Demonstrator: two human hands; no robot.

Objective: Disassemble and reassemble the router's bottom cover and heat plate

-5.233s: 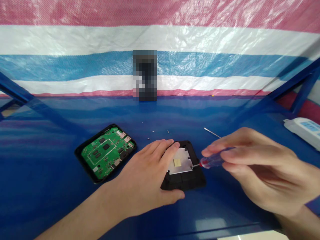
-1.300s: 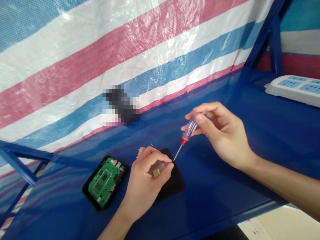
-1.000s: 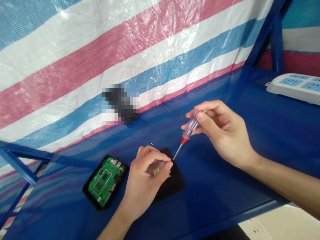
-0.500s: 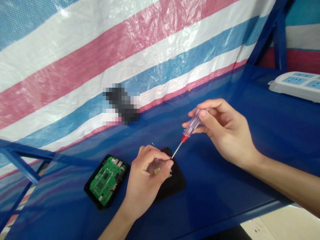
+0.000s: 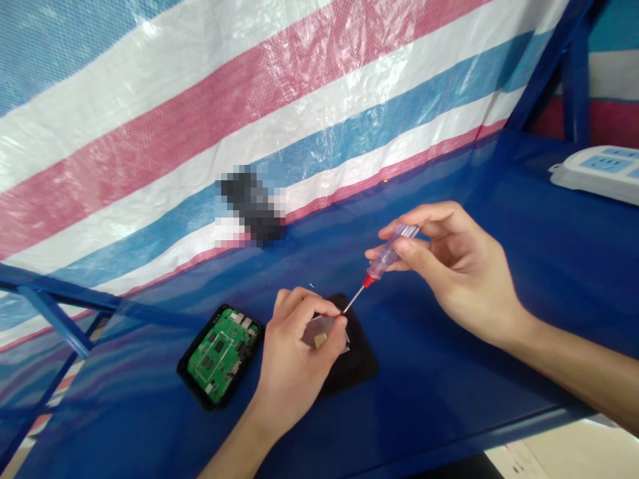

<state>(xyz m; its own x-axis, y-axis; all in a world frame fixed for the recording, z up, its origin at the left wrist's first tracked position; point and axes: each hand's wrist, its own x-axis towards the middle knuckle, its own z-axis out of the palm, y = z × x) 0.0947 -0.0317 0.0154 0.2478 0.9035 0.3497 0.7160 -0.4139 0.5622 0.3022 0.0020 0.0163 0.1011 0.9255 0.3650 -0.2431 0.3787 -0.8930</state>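
My right hand (image 5: 452,266) holds a screwdriver (image 5: 388,256) with a clear purple handle and red collar, thumb and fingers closed round the handle. Its thin shaft slants down to the left, and the tip meets the pinched thumb and forefinger of my left hand (image 5: 299,352). Whatever those fingertips hold is hidden or too small to name. Beneath my left hand lies a black plastic cover (image 5: 363,366). A silvery metal plate (image 5: 320,327) with a small beige pad shows on it between my fingers. Left of that hand, a green circuit board (image 5: 218,359) sits in an open black case (image 5: 186,379).
All this lies on a blue tabletop (image 5: 439,392). A white power strip (image 5: 599,169) stands at the right back. Behind the table hangs a striped plastic sheet (image 5: 249,86), with a blurred dark object (image 5: 254,206) at its foot. Blue metal bars (image 5: 60,322) are at the left.
The view has shifted slightly, so things appear a little further right. The screwdriver's handle has tilted and turned a little in my right fingers. More of the metal plate shows.
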